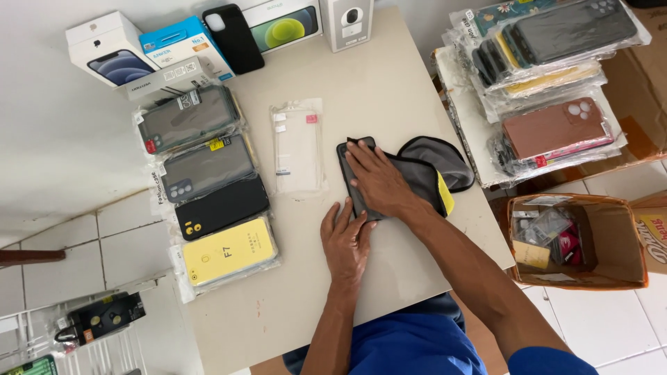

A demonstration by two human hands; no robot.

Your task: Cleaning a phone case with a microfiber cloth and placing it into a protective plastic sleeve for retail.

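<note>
While the person's blue-clothed torso fills the lower centre of the frame, both bare forearms reach up onto the beige square table point(389, 90). Left hand point(345, 239): lies palm down just below centre, fingers loosely spread and flat, fingertips touching the lower end of the dark rectangular phone point(351, 172). Right hand point(379, 182): lies across the phone at the centre of the frame, fingers straight and held close together, pressing the grey microfibre cloth with a yellow edge point(434, 170) onto the phone; the cloth trails to the right of the hand. Only the phone's left edge and upper corner show, the remainder being covered by hand and cloth. Just left of the phone lies a clear, flat plastic sleeve point(297, 147). Farther left, a column of bagged phone cases runs along the table edge: a yellow case point(229, 251) nearest, then a black case point(221, 206), a grey case point(207, 167) and a dark green-grey case point(187, 118). At the lower right, on the tiled floor, stands an open brown cardboard box point(629, 239) holding small packets. At the upper right, a stack of bagged cases point(556, 83) rests on a second surface. Along the top edge stand white and blue retail boxes point(149, 52) and a black case point(233, 38).
</note>
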